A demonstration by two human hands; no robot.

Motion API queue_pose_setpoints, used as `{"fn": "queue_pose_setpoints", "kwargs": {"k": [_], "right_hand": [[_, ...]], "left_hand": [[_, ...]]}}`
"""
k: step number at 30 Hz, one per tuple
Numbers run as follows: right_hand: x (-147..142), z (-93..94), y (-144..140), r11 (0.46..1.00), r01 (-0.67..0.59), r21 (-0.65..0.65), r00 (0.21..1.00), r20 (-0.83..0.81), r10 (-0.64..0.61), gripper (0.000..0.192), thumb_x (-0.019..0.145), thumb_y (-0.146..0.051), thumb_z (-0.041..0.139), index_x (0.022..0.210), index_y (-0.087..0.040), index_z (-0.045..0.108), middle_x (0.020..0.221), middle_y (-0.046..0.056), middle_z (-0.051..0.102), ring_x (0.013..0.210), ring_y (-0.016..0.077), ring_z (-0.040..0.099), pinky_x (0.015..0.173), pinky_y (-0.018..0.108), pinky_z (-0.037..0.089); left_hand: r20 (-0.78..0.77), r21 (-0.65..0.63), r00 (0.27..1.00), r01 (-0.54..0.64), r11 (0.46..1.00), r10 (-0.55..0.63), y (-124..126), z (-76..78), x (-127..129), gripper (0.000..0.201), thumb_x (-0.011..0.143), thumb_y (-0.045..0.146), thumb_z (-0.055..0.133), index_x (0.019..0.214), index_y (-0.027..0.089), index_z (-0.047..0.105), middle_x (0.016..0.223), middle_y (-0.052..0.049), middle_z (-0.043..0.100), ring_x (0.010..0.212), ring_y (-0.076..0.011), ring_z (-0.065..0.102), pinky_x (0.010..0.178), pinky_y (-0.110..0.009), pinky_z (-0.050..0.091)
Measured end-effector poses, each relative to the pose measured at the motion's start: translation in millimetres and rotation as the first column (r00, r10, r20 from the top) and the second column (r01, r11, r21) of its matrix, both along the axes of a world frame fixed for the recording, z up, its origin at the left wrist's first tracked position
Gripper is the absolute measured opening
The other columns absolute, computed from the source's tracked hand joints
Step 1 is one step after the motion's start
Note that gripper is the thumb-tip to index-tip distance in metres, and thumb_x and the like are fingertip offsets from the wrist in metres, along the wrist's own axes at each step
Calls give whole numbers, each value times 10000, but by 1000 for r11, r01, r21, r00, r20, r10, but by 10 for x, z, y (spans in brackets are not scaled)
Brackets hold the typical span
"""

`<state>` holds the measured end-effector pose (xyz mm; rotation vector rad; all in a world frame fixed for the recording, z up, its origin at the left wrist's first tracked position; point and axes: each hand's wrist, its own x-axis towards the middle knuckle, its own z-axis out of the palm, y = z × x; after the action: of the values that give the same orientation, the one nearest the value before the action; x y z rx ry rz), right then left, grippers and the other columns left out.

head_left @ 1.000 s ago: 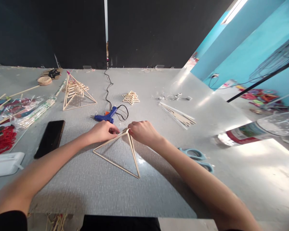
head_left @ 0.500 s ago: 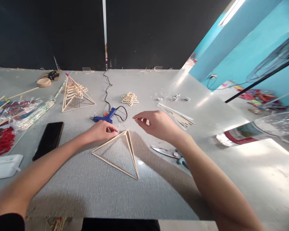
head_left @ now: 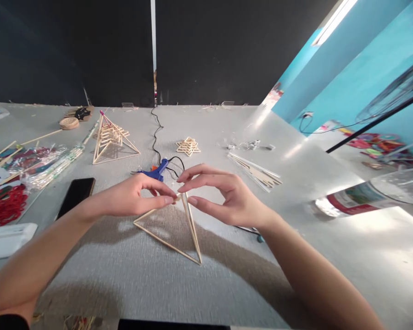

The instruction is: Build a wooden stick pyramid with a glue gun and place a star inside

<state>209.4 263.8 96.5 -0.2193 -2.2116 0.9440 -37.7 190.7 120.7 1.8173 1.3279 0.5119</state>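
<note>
both hands are raised over the grey table (head_left: 131,284), meeting above the far corner of the wooden stick triangle (head_left: 168,229), which lies flat in the middle of the table in front of the person. the left hand (head_left: 131,198) has thumb and forefinger drawn together at the tip, right over that corner; whether they pinch anything is too fine to tell. the right hand (head_left: 223,195) is spread loose, fingers arched and open, fingertips almost touching those of the left, gripping nothing that shows. just beyond the hands lies the blue glue gun (head_left: 154,172) with its black cord running away to the back. farther left stands a finished stick pyramid (head_left: 110,137), and a small stacked stick star (head_left: 187,145) sits behind the gun. a black phone (head_left: 75,192) lies left of the left wrist, a bundle of loose sticks (head_left: 256,170) off to the right.
</note>
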Motion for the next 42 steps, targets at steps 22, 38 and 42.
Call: {"fn": "queue_pose_setpoints", "kwargs": {"k": [22,38,42], "right_hand": [[55,-562,1236,788,434,436,620,491,-612,372,981,-298,508,1258,-145,705,1029,112,765,788,171,678,666,274,440],[-1346,-771,1191,744,-303,595,755,627,-194,368,959,-105,536,1306,-166,638,1171,143,693,1115,248,574,965,374,362],[-1327,-781,1217,817,-173,550,828,530,-182,312,956,-120,523,1242,-163,640,1142,155,692,1091,265,586,978,411,376]], "left_hand": [[-185,104,967,-155,982,172,240,-93,-388,351,921,427,610,1081,198,824,968,-75,797,802,-176,657,714,-266,432],[-633,367,695,-117,923,340,-386,310,-618,236,945,438,606,880,311,794,645,26,703,563,-147,565,579,-305,272],[-595,517,712,-16,856,373,-600,367,-500,246,991,407,580,909,292,781,601,39,660,523,-136,538,576,-321,270]]}}
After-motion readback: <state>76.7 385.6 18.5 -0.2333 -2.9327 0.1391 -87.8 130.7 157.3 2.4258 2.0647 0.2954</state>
